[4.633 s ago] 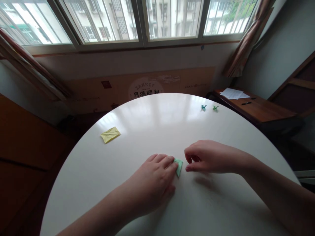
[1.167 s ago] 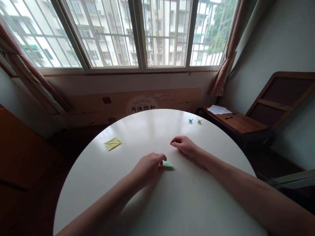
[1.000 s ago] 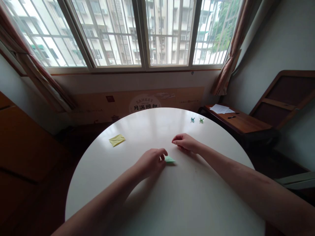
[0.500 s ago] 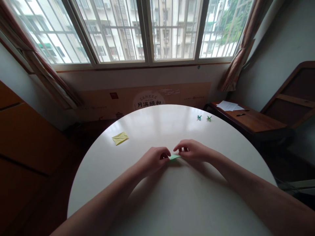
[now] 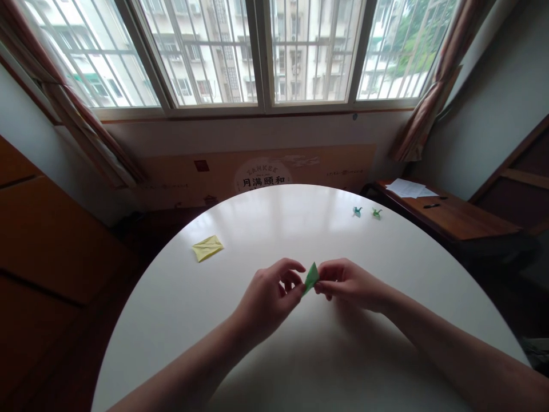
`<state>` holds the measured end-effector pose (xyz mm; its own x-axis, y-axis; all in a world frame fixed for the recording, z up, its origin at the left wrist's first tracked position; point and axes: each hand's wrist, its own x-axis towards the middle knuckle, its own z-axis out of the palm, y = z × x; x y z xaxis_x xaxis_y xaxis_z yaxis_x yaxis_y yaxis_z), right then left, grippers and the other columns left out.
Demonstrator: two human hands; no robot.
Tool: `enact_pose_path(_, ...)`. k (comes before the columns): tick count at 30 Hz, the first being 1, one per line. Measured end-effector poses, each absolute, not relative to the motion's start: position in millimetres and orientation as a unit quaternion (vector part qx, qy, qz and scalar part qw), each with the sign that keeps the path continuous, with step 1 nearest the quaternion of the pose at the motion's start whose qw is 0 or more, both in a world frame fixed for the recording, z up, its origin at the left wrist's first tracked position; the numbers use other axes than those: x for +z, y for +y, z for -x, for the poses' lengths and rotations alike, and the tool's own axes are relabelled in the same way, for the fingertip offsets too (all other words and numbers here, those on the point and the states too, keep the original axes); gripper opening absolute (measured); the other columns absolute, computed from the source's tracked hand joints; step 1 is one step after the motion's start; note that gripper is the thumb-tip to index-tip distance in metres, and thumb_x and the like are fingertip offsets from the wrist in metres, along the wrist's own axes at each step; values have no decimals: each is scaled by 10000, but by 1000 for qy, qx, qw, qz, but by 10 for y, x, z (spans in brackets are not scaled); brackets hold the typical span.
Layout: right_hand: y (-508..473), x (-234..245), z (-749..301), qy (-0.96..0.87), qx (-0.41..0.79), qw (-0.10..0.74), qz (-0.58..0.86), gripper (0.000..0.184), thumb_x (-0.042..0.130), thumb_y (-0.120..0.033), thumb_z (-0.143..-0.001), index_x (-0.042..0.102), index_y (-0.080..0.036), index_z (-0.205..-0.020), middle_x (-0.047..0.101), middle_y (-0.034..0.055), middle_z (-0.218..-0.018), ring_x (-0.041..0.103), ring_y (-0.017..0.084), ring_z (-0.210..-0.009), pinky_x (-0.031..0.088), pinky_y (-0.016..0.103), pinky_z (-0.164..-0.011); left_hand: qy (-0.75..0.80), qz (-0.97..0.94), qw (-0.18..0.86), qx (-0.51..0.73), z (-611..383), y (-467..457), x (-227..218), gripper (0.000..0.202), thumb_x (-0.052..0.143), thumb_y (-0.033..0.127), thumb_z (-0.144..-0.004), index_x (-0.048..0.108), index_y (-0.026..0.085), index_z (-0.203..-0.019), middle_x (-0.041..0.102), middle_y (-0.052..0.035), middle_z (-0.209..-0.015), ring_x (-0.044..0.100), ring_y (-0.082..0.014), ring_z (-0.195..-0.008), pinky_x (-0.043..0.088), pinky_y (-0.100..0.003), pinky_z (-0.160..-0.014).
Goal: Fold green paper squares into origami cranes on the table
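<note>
A small folded piece of green paper (image 5: pixel 311 277) is held up a little above the white round table (image 5: pixel 189 343), one point upward. My left hand (image 5: pixel 278 289) pinches its lower left edge between thumb and fingers, the index finger arched above. From the other side, my right hand (image 5: pixel 343 280) grips its right edge with thumb and fingertips. Part of the paper is hidden behind the fingers.
Yellow folded paper (image 5: pixel 208 248) lies on the table's left. Two small paper cranes, one teal (image 5: pixel 357 212) and one green (image 5: pixel 376 213), stand at the far right. A wooden side table (image 5: pixel 472 214) with white sheets (image 5: pixel 409 187) is beyond the right edge.
The green paper has been lifted off the tabletop and tilted upright. My right hand has closed on its right side. The view has shifted slightly.
</note>
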<state>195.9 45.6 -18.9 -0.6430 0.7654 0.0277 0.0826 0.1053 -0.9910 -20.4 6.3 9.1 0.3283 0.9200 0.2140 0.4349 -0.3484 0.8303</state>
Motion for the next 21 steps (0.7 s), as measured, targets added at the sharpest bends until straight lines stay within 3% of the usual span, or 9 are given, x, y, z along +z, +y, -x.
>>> enact_pose_path(4, 403, -205, -1913, -632, 643, 300, 311, 253, 745, -397, -850, 739, -144, -855, 664, 18, -709, 525, 91, -537, 351, 184, -436, 440, -661, 473, 382, 194, 29, 156, 214, 713, 254, -806, 637, 160, -983, 723, -49, -781, 650, -162, -673, 510, -245, -567)
enact_pose_path(9, 405, -233, -1933, -631, 660, 285, 292, 230, 754, -381, -851, 753, -151, -856, 652, -1, -659, 469, 69, -477, 347, 176, -423, 417, -550, 620, 373, 199, 58, 176, 340, 801, 305, -744, 621, 141, -982, 709, -53, -769, 625, -151, -648, 496, -203, -474)
enact_pose_path(21, 372, -210, -1934, -637, 687, 256, 238, 227, 727, -357, -887, 786, -156, -972, 672, 30, -725, 517, 83, -544, 386, 168, -462, 396, -526, 657, 368, 193, 44, 205, 326, 822, 286, -727, 636, 132, -946, 713, -54, -785, 653, -157, -667, 492, -176, -441)
